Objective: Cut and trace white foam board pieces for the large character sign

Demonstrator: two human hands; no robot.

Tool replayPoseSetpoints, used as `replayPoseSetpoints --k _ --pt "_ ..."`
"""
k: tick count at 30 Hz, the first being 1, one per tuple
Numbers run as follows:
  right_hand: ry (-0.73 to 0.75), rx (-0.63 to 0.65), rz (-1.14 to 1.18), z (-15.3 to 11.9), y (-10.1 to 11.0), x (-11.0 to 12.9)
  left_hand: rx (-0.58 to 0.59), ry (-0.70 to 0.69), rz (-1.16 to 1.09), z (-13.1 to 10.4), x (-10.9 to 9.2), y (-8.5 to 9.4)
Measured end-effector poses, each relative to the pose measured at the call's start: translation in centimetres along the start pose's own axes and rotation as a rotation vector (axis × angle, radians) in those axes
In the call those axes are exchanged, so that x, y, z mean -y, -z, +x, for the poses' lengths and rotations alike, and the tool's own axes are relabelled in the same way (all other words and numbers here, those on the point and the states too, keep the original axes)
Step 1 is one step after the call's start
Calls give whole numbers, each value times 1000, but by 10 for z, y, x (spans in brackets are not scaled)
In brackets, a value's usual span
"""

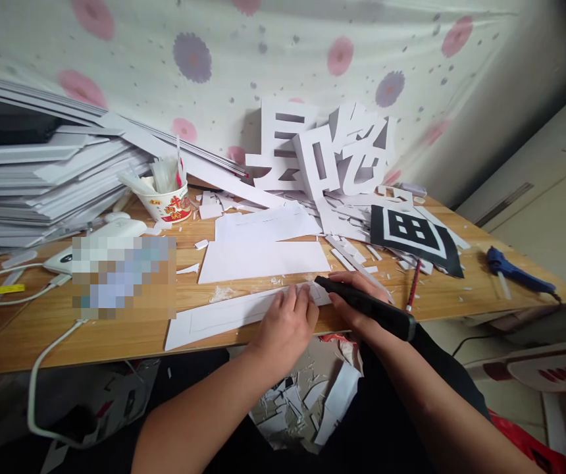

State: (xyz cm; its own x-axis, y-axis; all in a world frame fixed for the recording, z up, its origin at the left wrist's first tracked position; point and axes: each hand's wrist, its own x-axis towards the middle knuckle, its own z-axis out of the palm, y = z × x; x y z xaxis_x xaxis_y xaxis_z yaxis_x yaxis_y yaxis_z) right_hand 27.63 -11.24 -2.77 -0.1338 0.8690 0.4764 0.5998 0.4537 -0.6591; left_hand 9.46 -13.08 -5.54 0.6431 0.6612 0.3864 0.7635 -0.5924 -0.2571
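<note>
A long white foam board strip (233, 317) with pencil lines lies along the table's front edge. My left hand (287, 322) presses down on it with bent fingers held close together, near its right end. In my right hand (362, 306) is a thick black utility knife (369, 308), its fingers closed around the handle. The knife's front end points left and rests at the right part of the strip, beside my left fingertips; the blade is too small to make out. Just behind the strip lies a blank white board piece (263, 260), with a white sheet (266, 222) beyond it.
White cut-out characters (283, 141) stand at the back. A paper cup (167, 201) holds clear sticks. Left are stacked boards (51, 187) and a white power bank (100, 240) with cables. A black patterned card (414, 236), a pencil (414, 286) and a blue glue gun (520, 271) lie right.
</note>
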Motion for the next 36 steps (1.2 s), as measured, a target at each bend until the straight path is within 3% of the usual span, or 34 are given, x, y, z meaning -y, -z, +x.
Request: replayPoseSetpoints --k 15,19,31,36 --pt "64 -41 53 -8 -14 -24 -75 -7 55 -6 0 -5" --pt "37 -47 56 -9 -14 -25 -89 -5 42 -6 0 -6" --pt "149 -82 -41 -11 -15 -21 -59 7 40 -6 1 -3" --pt "113 -122 -31 -11 -15 -19 -38 12 22 -5 2 -1"
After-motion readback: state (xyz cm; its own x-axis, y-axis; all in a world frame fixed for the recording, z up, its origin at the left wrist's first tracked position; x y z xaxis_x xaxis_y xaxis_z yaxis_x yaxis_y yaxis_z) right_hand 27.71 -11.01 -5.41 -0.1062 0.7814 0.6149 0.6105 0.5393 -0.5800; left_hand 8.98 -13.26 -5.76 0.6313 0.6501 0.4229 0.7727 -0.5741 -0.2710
